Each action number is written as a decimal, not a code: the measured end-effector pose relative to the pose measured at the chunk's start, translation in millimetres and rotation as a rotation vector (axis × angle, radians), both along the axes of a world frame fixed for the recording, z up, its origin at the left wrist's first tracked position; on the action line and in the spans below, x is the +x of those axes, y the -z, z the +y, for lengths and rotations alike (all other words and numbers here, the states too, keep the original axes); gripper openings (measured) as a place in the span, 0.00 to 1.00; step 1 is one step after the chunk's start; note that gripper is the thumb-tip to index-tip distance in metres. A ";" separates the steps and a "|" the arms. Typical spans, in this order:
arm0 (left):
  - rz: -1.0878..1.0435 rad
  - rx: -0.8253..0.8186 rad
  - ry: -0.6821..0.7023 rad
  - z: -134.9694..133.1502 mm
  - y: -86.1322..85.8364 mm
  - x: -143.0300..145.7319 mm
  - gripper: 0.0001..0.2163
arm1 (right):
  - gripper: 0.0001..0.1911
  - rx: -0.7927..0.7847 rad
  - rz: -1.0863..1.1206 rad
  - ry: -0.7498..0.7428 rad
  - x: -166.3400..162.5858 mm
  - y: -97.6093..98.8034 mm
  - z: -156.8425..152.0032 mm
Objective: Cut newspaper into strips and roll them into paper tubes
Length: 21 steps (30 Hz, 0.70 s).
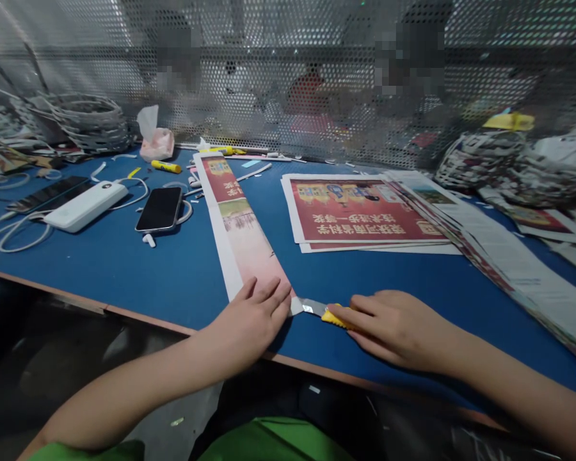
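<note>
A long folded strip of printed paper [249, 234] slants across the blue tabletop [187, 282], its near end by the front edge. My left hand [259, 320] lies flat on that near end, fingers stretched out. In my right hand [398, 326] is a utility knife [333, 315] with a yellow handle, its blade pointing left. The blade's tip meets the paper's near right corner, beside my left fingertips. Whether the tip lies inside the fold cannot be made out.
Printed sheets [355, 211] lie stacked beyond my right hand, beside long paper strips [489, 230]. To the left are a phone [160, 209], a white power bank [86, 206], cables and a glue stick [166, 166]. Woven baskets [89, 121] and a perforated metal screen [278, 83] stand behind.
</note>
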State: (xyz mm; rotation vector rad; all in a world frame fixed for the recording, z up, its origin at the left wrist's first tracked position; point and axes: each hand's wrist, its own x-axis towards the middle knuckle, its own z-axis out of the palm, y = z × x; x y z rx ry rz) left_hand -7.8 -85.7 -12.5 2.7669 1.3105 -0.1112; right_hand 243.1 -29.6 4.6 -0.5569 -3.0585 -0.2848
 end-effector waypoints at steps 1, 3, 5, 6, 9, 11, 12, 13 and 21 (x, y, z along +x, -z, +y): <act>-0.003 0.008 0.001 -0.7 0.8 0.3 0.24 | 0.15 0.004 0.001 0.000 -0.4 0.0 -0.1; -0.006 0.023 0.003 -1.6 2.6 -0.3 0.24 | 0.14 0.000 -0.001 -0.002 -1.0 -0.9 0.1; -0.012 0.028 0.007 -2.0 5.0 -1.7 0.24 | 0.14 -0.010 -0.003 -0.009 -1.2 -2.0 0.5; -0.019 0.029 0.007 -2.1 6.3 -2.3 0.24 | 0.13 -0.014 -0.004 -0.015 -1.2 -2.4 0.7; -0.053 0.037 0.003 -2.2 9.8 -3.8 0.23 | 0.14 -0.012 0.002 -0.031 -1.3 -1.8 1.6; -0.072 0.037 0.000 -2.0 10.7 -4.1 0.22 | 0.14 -0.004 0.009 -0.033 -1.7 -0.5 2.1; -0.075 0.033 0.001 -1.9 10.6 -4.2 0.22 | 0.14 0.000 0.010 -0.031 -1.9 0.2 2.3; -0.074 0.025 0.003 -1.9 10.3 -4.1 0.22 | 0.13 0.003 0.009 -0.030 -2.0 0.8 2.5; -0.103 0.036 0.016 -2.3 12.3 -5.6 0.23 | 0.13 0.009 0.013 -0.059 -0.7 -1.3 6.2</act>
